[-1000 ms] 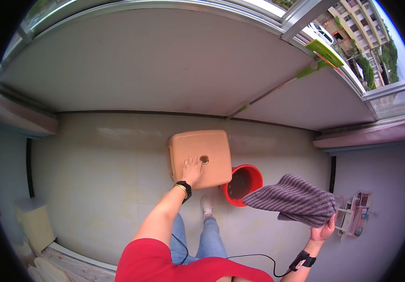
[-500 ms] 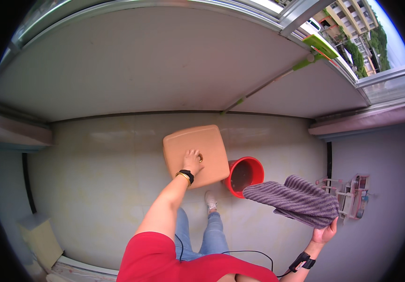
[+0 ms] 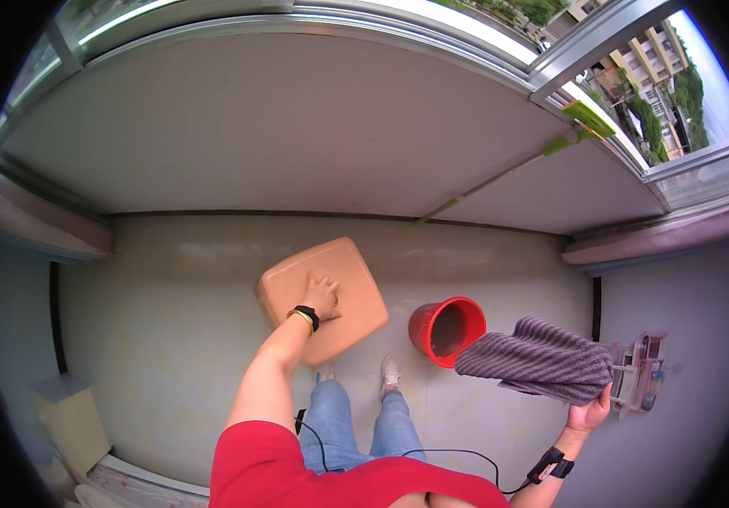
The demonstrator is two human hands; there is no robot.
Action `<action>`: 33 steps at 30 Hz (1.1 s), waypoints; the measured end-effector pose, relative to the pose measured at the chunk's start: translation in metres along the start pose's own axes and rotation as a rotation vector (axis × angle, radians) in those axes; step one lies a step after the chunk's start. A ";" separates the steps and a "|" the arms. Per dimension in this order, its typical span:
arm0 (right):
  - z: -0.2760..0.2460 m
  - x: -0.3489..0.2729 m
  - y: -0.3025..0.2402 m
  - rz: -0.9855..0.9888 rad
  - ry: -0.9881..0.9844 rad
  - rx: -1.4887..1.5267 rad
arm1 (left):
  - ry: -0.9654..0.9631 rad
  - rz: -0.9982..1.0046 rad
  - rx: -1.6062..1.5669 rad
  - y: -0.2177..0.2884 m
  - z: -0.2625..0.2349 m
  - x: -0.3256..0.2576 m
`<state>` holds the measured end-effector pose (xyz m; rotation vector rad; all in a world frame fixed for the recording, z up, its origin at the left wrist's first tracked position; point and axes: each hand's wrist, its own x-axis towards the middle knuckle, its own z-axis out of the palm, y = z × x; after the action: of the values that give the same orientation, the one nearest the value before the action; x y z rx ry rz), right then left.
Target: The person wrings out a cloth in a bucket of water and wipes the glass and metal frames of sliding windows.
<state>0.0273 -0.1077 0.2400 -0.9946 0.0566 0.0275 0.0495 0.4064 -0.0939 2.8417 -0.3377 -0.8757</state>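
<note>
My left hand (image 3: 322,296) is on the top of a tan square plastic stool (image 3: 352,313), its fingers bent and partly spread. The palm and whatever lies beneath it are hidden. The stool is turned at an angle in front of my feet. In my right hand (image 3: 590,411), a folded grey-purple striped towel (image 3: 542,364) is pinched by one end. Its other end reaches left to the rim of a red bucket (image 3: 422,328). The bucket stands to the right of the stool, with dark contents that I cannot make out.
A long green-and-silver pole (image 3: 500,182) leans on the low wall under the windows (image 3: 589,42). At the right wall is a small rack (image 3: 638,372). A pale box-shaped cabinet (image 3: 74,422) stands at the lower left. A black cable (image 3: 458,451) runs across my body.
The stool has moved left with my left hand and turned, leaving a gap to the bucket. My right hand still holds the towel, in nearly the same place. The whole view has shifted slightly.
</note>
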 end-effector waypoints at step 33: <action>0.064 0.040 0.019 -0.269 -0.431 -0.064 | 1.091 -0.576 -0.521 -0.069 0.177 -0.175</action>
<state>0.0682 -0.0434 0.2562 -1.0351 -0.4748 -0.0031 -0.1807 0.5043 -0.1594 2.4364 0.7361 0.5482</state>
